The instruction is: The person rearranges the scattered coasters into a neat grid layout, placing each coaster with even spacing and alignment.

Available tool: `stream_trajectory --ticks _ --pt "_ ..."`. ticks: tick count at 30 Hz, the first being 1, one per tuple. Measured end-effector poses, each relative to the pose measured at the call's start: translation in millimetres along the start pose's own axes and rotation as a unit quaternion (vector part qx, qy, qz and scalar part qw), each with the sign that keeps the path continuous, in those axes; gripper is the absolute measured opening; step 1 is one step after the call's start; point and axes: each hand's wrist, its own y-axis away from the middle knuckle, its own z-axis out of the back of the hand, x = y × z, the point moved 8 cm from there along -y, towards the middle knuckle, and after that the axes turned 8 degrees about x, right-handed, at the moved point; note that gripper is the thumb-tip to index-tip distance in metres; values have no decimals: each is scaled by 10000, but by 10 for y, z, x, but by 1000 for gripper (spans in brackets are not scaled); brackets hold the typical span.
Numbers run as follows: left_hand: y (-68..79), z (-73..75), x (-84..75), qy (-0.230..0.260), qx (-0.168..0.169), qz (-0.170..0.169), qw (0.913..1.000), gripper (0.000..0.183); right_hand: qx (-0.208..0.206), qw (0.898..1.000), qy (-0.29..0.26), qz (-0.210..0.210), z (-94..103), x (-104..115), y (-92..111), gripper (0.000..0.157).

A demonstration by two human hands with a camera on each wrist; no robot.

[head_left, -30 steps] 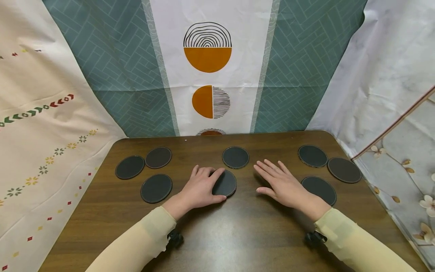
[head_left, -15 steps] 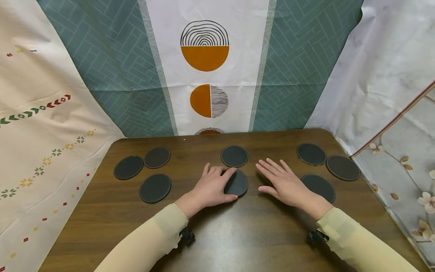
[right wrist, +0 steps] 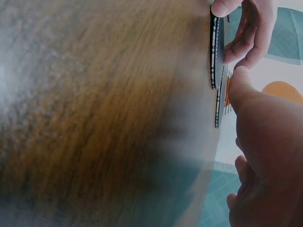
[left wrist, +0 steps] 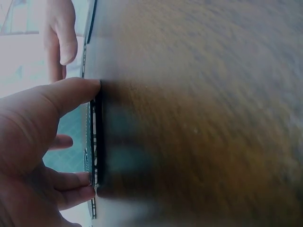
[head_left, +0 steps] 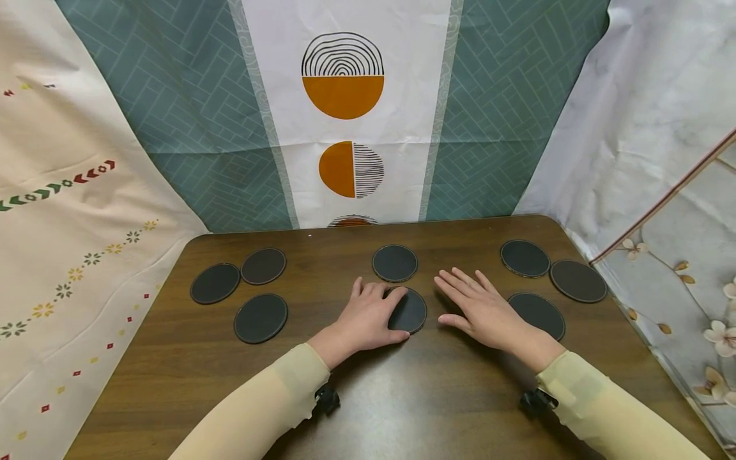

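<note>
My left hand (head_left: 368,319) grips a dark round coaster (head_left: 413,312) near the middle of the table, thumb on the near edge and fingers at the far edge. In the left wrist view this coaster (left wrist: 93,142) appears edge-on, low over the wood, between thumb and fingertips. Just behind it lies another dark coaster (head_left: 394,263). My right hand (head_left: 480,310) is spread with straight fingers and holds nothing, to the right of the gripped coaster. Its wrist partly overlaps a coaster (head_left: 537,314) in the head view.
Two dark coasters, one at the far left (head_left: 215,283) and one nearer (head_left: 261,318), lie with a brownish one (head_left: 263,266). On the right are a black coaster (head_left: 525,258) and a brownish one (head_left: 578,281). Patterned cloth (head_left: 230,128) hangs behind the brown table (head_left: 190,377).
My left hand has moved right with the coaster, from left of the middle back coaster to slightly right of it. The right hand has stayed nearly still; the head view has shifted slightly.
</note>
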Motion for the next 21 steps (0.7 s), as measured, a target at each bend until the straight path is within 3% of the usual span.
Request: stream_trajectory --ticks 21 --pt "40 49 37 -41 -252 129 9996 84 17 10000 -18 29 -22 -4 -19 78"
